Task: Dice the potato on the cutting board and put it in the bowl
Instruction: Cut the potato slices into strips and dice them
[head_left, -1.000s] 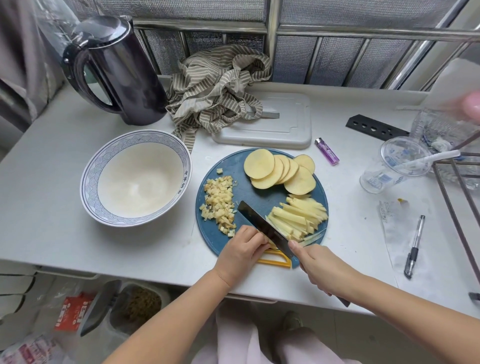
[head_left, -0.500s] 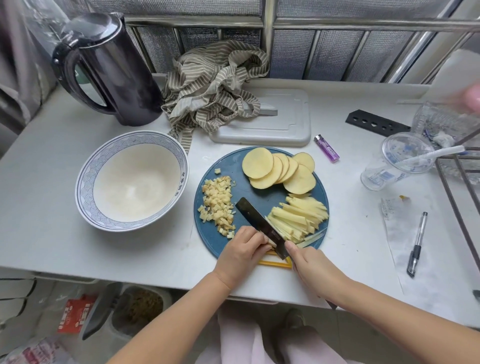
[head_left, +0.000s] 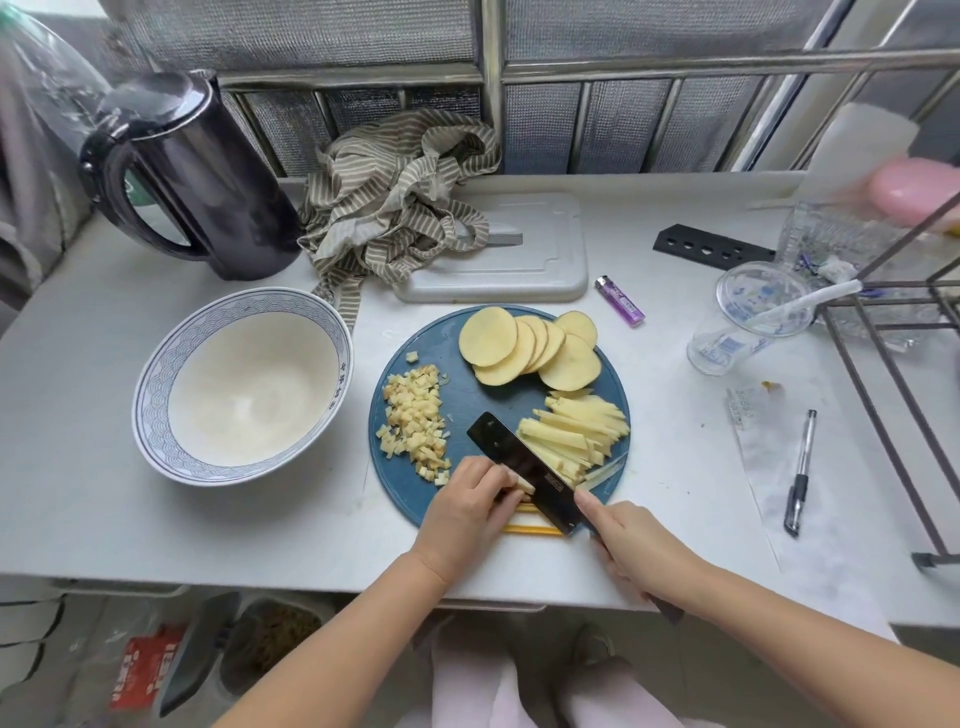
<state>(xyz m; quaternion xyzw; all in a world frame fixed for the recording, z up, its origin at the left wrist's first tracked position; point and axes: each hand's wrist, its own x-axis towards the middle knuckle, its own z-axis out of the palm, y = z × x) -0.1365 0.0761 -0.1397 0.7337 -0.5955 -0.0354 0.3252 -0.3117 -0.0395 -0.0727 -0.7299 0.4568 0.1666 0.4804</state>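
Note:
A round blue cutting board (head_left: 415, 499) holds a fan of potato slices (head_left: 524, 347) at the back, a pile of potato sticks (head_left: 571, 428) on the right and a heap of diced potato (head_left: 415, 423) on the left. My right hand (head_left: 631, 548) grips the handle of a black knife (head_left: 519, 465), index finger along the blade. The blade rests across the near ends of the sticks. My left hand (head_left: 470, 506) presses down on a few potato sticks right beside the blade. An empty white bowl with blue rim (head_left: 156, 379) stands left of the board.
A black kettle (head_left: 202, 176) stands back left, a striped cloth (head_left: 395, 202) and a grey board (head_left: 519, 260) behind. A purple lighter (head_left: 621, 301), plastic cup (head_left: 743, 322), pen (head_left: 800, 473), paper slip and a metal rack (head_left: 893, 364) lie to the right. The table's front edge is close.
The knife and both hands stay at the near ends of the sticks, shifting only slightly. The camera view has tilted a little.

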